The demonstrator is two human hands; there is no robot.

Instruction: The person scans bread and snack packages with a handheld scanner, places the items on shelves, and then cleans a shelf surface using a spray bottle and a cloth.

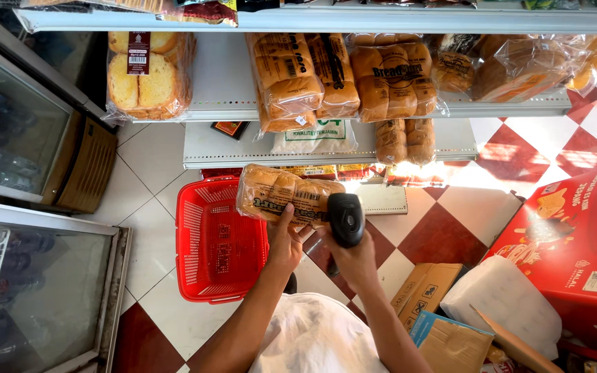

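Note:
My left hand (286, 242) holds up a clear bag of bread rolls (278, 193) from below, with its barcode side turned toward me. My right hand (350, 259) grips a black handheld barcode scanner (345, 217), whose head sits right against the bag's right end. Both hands are raised over the floor in front of a shelf unit. A red plastic shopping basket (198, 238) stands on the floor just left of my left hand, and it looks empty.
White metal shelves (215, 103) ahead carry several bags of bread and buns (388, 76). Glass-door coolers (22, 131) stand at the left. Cardboard boxes (430, 287), a white sack (499, 297) and a big red carton (575, 242) crowd the floor at the right.

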